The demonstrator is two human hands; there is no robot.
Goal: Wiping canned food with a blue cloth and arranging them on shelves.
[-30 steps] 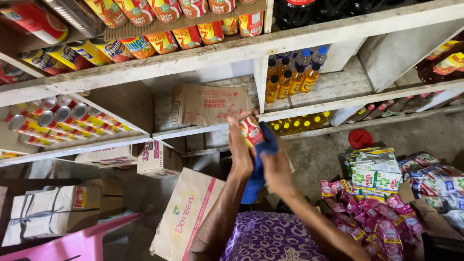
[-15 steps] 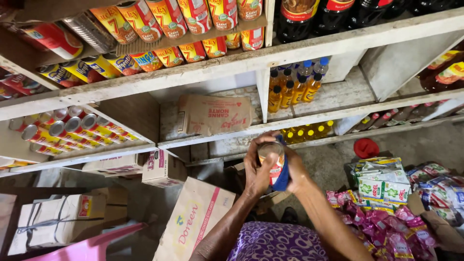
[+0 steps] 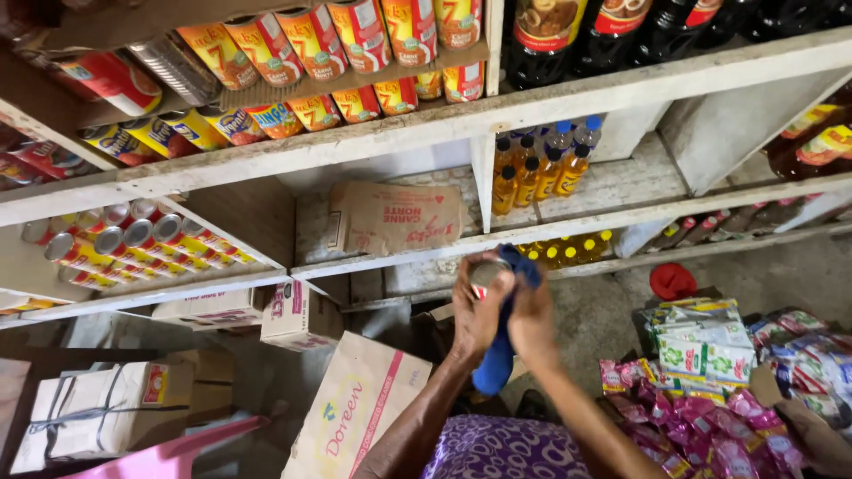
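Both hands meet in front of the white wooden shelves (image 3: pixel 568 93), low in the middle of the view. The left hand (image 3: pixel 477 312) is wrapped around a small round metal can (image 3: pixel 487 272), its fingers (image 3: pixel 463 286) curled and pressed against the can's side so that the shiny silver end faces up towards the camera. The right hand (image 3: pixel 532 318) holds a blue cloth (image 3: pixel 502 344) against the can; its fingers are closed on the fabric, which folds over the can's far edge and hangs down between the two wrists. The can sits level with the edge of the lower shelf board, just in front of a flattened brown cardboard sheet (image 3: pixel 395 215) that leans against the back of that shelf bay. To the right of the sheet stand small bottles of yellow liquid with blue and black caps (image 3: pixel 543 164). On the top shelf lie rows of orange and yellow labelled tins (image 3: pixel 342 40), and on the left bay red and silver cans (image 3: pixel 124 244) are stacked on their sides. Below the left forearm a tan cardboard box with a pink stripe (image 3: pixel 355 412) lies tilted on the floor, and pink sachet packs (image 3: pixel 683 417) are heaped to the right.
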